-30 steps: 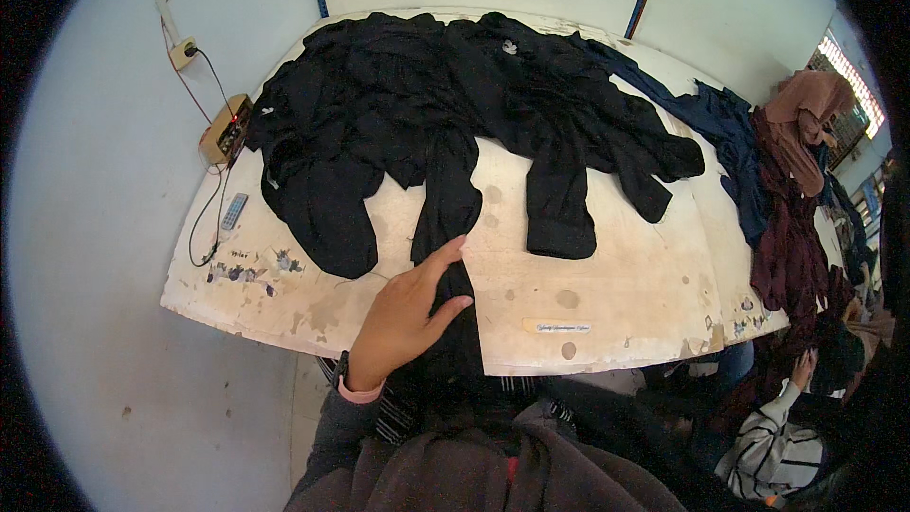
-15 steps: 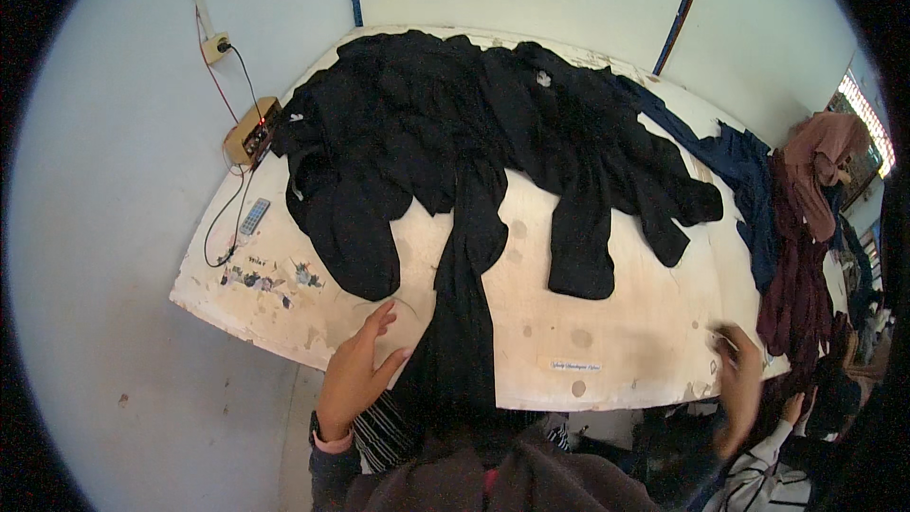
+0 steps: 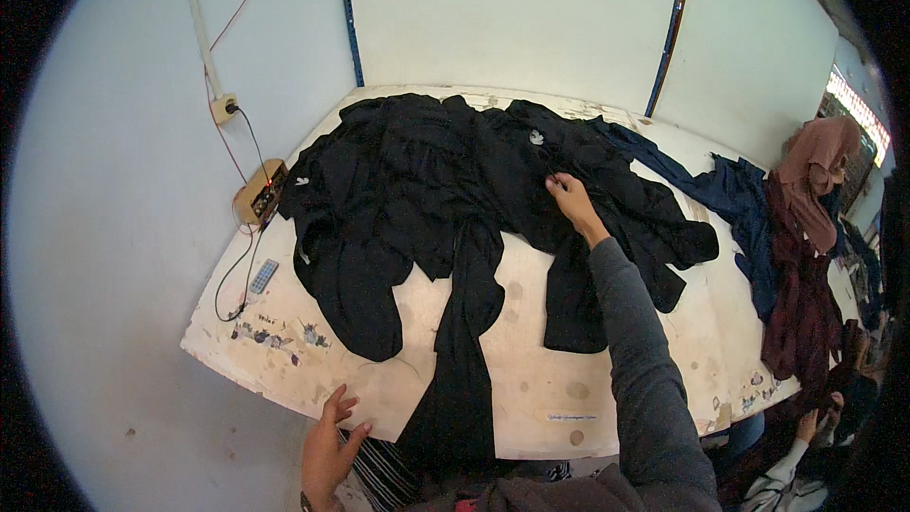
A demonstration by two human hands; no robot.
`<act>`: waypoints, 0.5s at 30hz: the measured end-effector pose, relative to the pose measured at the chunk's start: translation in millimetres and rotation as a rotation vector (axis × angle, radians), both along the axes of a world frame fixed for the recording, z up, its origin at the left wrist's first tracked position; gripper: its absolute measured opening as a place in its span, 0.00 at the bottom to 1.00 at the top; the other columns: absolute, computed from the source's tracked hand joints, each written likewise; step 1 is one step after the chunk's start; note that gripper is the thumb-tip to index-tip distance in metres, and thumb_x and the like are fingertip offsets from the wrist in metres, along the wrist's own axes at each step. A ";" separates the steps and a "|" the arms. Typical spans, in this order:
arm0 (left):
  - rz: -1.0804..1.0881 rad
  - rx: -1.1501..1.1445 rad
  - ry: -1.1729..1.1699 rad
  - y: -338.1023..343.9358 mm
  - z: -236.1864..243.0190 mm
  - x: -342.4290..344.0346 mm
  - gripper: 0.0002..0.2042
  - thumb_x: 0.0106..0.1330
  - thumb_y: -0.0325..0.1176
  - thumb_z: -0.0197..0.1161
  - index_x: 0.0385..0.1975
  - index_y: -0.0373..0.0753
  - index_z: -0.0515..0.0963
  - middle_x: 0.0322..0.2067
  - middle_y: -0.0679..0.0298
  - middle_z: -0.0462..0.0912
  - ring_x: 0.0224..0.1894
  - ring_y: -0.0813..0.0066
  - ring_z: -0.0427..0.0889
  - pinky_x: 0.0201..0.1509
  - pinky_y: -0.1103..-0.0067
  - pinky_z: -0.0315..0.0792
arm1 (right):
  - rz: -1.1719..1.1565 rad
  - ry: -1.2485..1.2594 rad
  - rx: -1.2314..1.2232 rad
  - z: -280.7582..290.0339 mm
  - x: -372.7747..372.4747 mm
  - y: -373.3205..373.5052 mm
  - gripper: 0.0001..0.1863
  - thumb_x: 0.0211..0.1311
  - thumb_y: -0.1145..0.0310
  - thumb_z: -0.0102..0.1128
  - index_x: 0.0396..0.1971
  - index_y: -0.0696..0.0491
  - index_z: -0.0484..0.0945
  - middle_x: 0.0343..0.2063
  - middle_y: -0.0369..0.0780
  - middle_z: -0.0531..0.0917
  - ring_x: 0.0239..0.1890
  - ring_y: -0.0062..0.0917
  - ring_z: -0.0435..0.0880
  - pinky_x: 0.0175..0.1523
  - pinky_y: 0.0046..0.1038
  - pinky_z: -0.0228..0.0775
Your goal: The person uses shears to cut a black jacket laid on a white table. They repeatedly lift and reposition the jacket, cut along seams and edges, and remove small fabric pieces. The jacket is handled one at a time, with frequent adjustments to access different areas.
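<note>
Black garments lie in a loose pile across the pale table, sleeves and panels trailing toward me. My right hand reaches over the right part of the pile, thumb and fingers closed on the black cloth just below a small white tag. A long black strip of cloth runs down to the front edge and hangs over it. To its left, at the edge, my left hand is open with fingers apart, holding nothing.
A small speaker-like box with cables stands against the left wall, a remote control near it. Dark blue cloth and maroon cloth lie at the right. Beside them is a person in a brown head covering.
My right hand has moved from the front right edge up and leftward onto the black garments, where its fingers close on cloth. The view has tilted upward; my left hand remains open at the edge.
</note>
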State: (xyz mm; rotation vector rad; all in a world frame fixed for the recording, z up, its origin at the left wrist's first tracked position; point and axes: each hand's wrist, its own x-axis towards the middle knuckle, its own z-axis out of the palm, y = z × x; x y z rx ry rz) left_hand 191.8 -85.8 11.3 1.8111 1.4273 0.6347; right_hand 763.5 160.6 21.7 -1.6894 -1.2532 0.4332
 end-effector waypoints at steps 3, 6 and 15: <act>0.059 -0.086 -0.199 -7.0 0.0 -20.0 0.37 0.65 0.33 0.71 0.72 0.36 0.59 0.56 0.47 0.81 0.59 0.54 0.82 0.62 0.64 0.74 | 0.331 0.208 0.223 45.6 -132.2 -27.9 0.18 0.74 0.63 0.57 0.55 0.57 0.82 0.47 0.39 0.85 0.49 0.22 0.79 0.58 0.27 0.69; -0.013 -0.100 -0.382 3.2 1.0 -0.2 0.43 0.64 0.30 0.72 0.75 0.37 0.51 0.58 0.46 0.80 0.61 0.57 0.79 0.64 0.63 0.72 | 0.702 0.231 0.199 90.5 -221.3 -109.3 0.24 0.75 0.55 0.57 0.64 0.52 0.76 0.35 0.27 0.75 0.28 0.09 0.63 0.33 0.15 0.57; -0.100 -0.208 -0.850 32.4 -17.5 110.9 0.59 0.62 0.35 0.76 0.76 0.40 0.27 0.62 0.45 0.73 0.61 0.59 0.78 0.62 0.68 0.75 | 1.124 0.116 0.048 93.9 -224.6 -175.8 0.09 0.68 0.70 0.65 0.43 0.55 0.87 0.47 0.41 0.88 0.50 0.28 0.85 0.57 0.32 0.76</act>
